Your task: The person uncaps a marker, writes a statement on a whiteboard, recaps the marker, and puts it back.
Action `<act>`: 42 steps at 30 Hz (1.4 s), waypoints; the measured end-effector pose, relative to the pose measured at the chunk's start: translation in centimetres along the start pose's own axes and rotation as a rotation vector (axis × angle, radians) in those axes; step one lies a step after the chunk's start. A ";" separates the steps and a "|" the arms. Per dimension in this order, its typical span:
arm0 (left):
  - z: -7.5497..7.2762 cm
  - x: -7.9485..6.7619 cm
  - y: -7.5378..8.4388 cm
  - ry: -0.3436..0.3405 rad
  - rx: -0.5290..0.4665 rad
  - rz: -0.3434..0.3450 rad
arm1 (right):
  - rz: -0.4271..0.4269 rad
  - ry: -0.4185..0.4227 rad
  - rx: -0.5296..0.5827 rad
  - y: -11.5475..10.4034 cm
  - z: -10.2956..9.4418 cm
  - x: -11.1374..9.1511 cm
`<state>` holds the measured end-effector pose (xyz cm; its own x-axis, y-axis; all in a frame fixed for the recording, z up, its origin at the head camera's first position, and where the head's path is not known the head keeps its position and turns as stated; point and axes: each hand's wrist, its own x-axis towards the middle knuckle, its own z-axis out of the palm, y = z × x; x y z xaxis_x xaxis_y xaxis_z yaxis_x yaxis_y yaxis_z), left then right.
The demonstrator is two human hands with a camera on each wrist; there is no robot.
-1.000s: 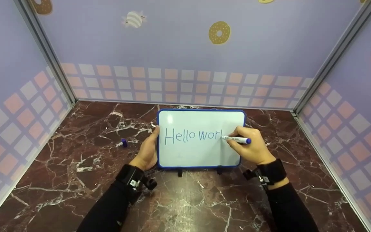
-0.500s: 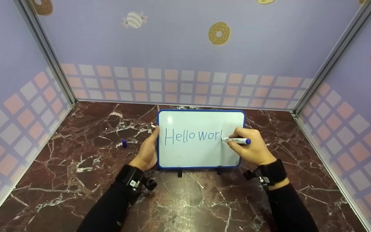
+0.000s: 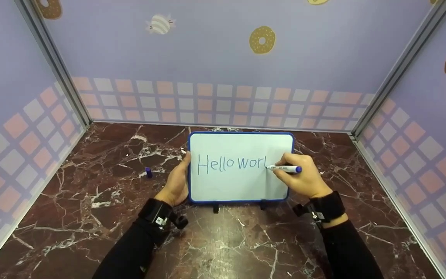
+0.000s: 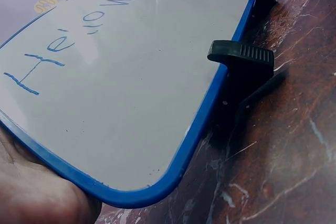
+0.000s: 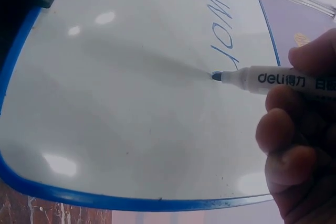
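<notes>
A whiteboard with a blue frame leans upright on a small black stand, with "Hello worl" written across it in blue. My left hand holds its left edge, the thumb along the frame and the other fingers hidden behind. In the left wrist view part of that hand shows below the blue frame. Between thumb and fingers, my right hand pinches a white marker with a blue end. Seen from the right wrist, the marker's dark tip is right at the board's surface by the last letter.
A blue marker cap stands on the dark marbled table left of the board. Black stand feet jut out below the board's lower edge. Patterned panels wall in the table at the back and both sides.
The marker tip has slid slightly downward, finishing the foot of the "l". My left hand and the board have stayed in place.
</notes>
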<state>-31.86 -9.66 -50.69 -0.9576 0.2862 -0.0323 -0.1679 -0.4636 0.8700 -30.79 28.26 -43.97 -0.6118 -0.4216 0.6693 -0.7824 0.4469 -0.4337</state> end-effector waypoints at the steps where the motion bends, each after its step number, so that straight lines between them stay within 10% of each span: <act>1: 0.0 0.0 0.0 0.002 -0.002 0.000 | -0.007 0.004 0.004 -0.1 -0.1 0.0; 42: 0.1 0.0 0.0 0.019 -0.017 -0.001 | -0.029 0.208 -0.056 0.6 -1.1 -0.3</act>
<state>-31.83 -9.62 -50.61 -0.9618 0.2703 -0.0427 -0.1725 -0.4776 0.8615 -30.96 29.58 -43.77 -0.5473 -0.2659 0.7936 -0.7883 0.4822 -0.3822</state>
